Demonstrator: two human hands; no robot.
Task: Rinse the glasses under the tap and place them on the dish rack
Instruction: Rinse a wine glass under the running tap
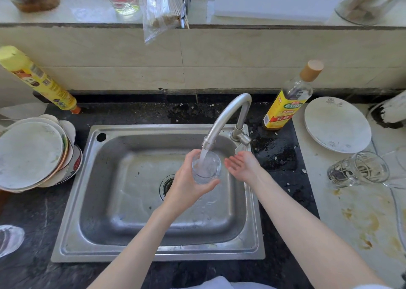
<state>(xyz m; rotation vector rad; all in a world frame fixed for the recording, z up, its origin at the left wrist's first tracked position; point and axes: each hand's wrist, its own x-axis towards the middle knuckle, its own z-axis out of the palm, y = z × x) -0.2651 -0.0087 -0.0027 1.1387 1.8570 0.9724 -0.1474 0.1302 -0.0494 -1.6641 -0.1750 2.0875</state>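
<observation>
My left hand (186, 183) grips a clear glass (207, 167) over the steel sink (123, 200), right under the tap's spout (222, 117). Water runs from the spout into the glass. My right hand (240, 164) hovers just right of the glass with its fingers straight, palm turned towards it, holding nothing. A second clear glass (358, 169) lies tipped on the pale counter at the right. Another glass (9, 239) shows partly at the left edge.
A stack of plates (33, 154) stands left of the sink, with a yellow bottle (41, 82) behind it. A cooking-wine bottle (287, 101) and a white plate (337, 123) sit right of the tap. The right counter carries brown stains.
</observation>
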